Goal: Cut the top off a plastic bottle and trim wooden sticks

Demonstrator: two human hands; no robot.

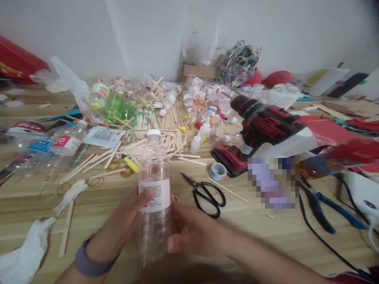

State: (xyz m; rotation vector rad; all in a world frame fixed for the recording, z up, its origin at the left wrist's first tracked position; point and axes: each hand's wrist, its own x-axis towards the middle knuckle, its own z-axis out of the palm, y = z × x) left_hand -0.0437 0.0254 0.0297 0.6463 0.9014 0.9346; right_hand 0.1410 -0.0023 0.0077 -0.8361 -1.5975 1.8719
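A clear plastic bottle (154, 221) with a white cap and a white printed label stands upright between my hands, close in front of me. My left hand (130, 209) grips its left side, thumb lying across the label. From the right, my right hand (197, 228) is closed against the bottle's side, its thumb low on the plastic and its fingertips partly hidden behind the bottle. Black-handled scissors (204, 193) lie on the table just beyond my right hand. Left of the bottle is a yellow tool (130, 164), partly beside rubber bands (97, 179).
Wooden craft sticks (160, 146) are scattered across the middle. A red cordless drill (263, 126) stands at the right, near a tape roll (218, 171) and blue-handled pliers (322, 209). More plastic bottles (68, 144) lie left and behind. Crumpled tissue (26, 248) lies at front left.
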